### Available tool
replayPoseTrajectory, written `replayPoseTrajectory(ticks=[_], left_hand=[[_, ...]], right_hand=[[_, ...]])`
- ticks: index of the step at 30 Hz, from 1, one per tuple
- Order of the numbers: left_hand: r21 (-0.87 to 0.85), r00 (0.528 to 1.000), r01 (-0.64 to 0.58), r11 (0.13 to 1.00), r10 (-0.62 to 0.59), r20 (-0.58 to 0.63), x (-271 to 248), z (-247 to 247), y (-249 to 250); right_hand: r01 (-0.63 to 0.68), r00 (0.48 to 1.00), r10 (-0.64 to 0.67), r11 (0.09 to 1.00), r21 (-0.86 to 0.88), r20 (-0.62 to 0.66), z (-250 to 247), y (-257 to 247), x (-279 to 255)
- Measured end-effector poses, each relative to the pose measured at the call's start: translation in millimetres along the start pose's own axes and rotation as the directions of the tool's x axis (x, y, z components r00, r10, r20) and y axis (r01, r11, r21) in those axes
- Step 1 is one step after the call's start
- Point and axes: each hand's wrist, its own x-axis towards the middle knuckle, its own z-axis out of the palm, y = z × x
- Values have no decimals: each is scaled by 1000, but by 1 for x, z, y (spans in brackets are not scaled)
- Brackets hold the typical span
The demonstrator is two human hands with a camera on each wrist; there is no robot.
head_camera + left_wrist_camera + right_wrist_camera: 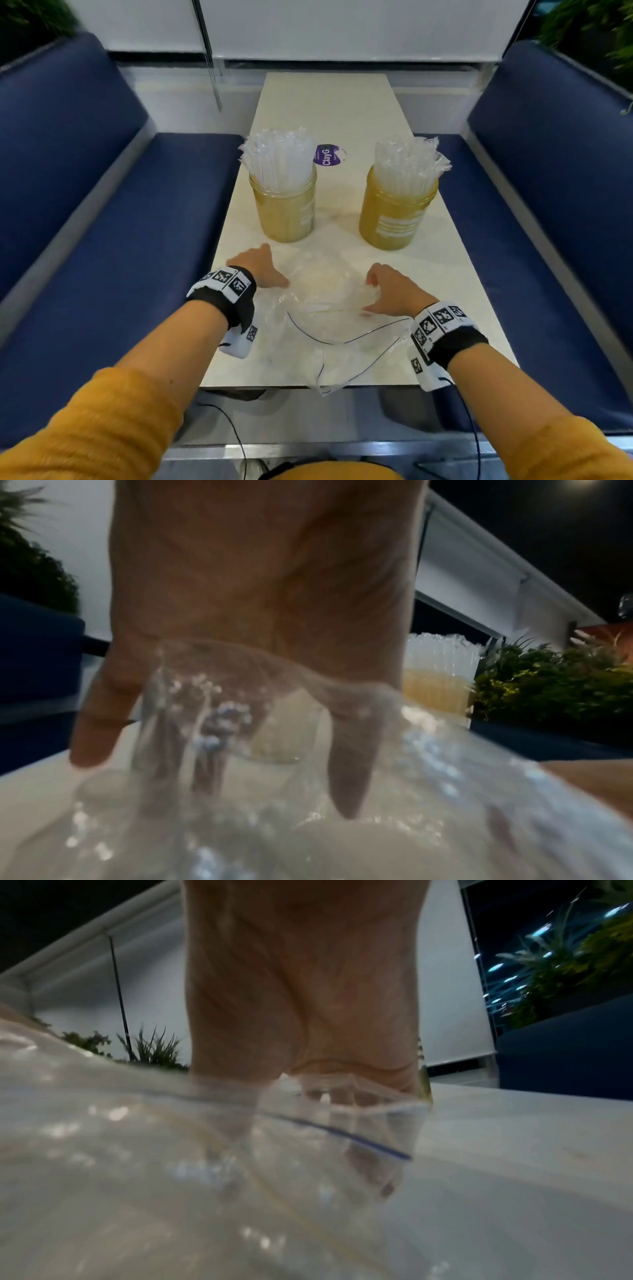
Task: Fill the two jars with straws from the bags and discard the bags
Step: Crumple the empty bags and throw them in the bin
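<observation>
Two amber jars stand mid-table in the head view, the left jar [284,209] and the right jar [395,216]. Each is packed with upright wrapped straws [279,157] [407,164]. In front of them lies a crumpled clear plastic bag [323,291] [377,831] [137,1150]. My left hand [262,269] [240,669] rests on the bag's left side with spread, straight fingers. My right hand [385,291] [308,1015] grips its right side with curled fingers. A second clear bag [332,366] with a dark zip line hangs over the near table edge.
A purple round label [327,156] lies on the white table [342,102] behind the left jar. Blue padded benches [102,240] [548,222] flank the table. Cables trail from my wrist bands below the near edge. One jar with straws [436,685] shows in the left wrist view.
</observation>
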Motion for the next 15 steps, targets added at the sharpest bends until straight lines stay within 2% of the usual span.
replayPoseTrajectory(ticks=[2,5,7,10,11,13,15], left_hand=[[-29,997,-14,999,16,75,1,13,-3],[-9,996,-43,999,44,82,1,28,-8],[-99,990,-136,986,138,14,3,36,-13],[-300,958,-260,918,207,-199,-1,32,-14],[-320,939,-299,899,217,-267,-4,29,-13],[-246,867,-393,886,267,-421,-11,21,-10],[-138,750,-410,901,247,-614,-19,11,-13]], right_hand=[[-30,999,30,999,17,-13,8,-1,3],[-51,997,50,999,18,50,8,1,8],[-55,983,41,996,72,180,-5,-2,10],[-94,942,18,973,212,334,-22,-9,10],[-47,943,-25,977,206,332,-23,-10,11],[54,959,-118,968,244,258,-19,-10,13],[115,984,-157,920,374,84,-16,-11,9]])
